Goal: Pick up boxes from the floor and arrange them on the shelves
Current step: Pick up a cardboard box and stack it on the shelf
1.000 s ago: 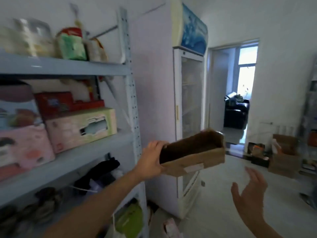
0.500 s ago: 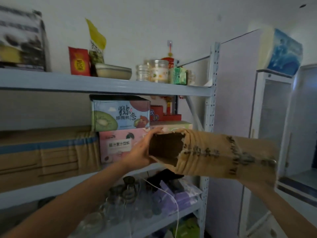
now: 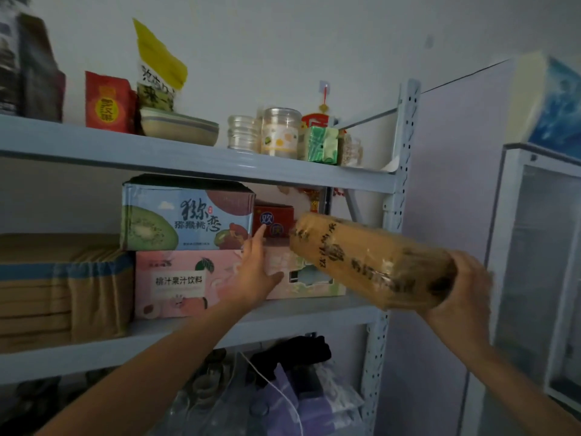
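One box (image 3: 371, 262) in R hand (image 3: 462, 294); L hand (image 3: 256, 272) flat

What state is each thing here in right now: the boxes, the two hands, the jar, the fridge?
brown box: tilted, in the air, not yet on the middle shelf.
right hand: holds the brown box by its near end.
left hand: open, fingers straight, at the front of the pink juice box.
kiwi box: stacked on the pink juice box.
clear jar: upright on the top shelf.
fridge: door shut.
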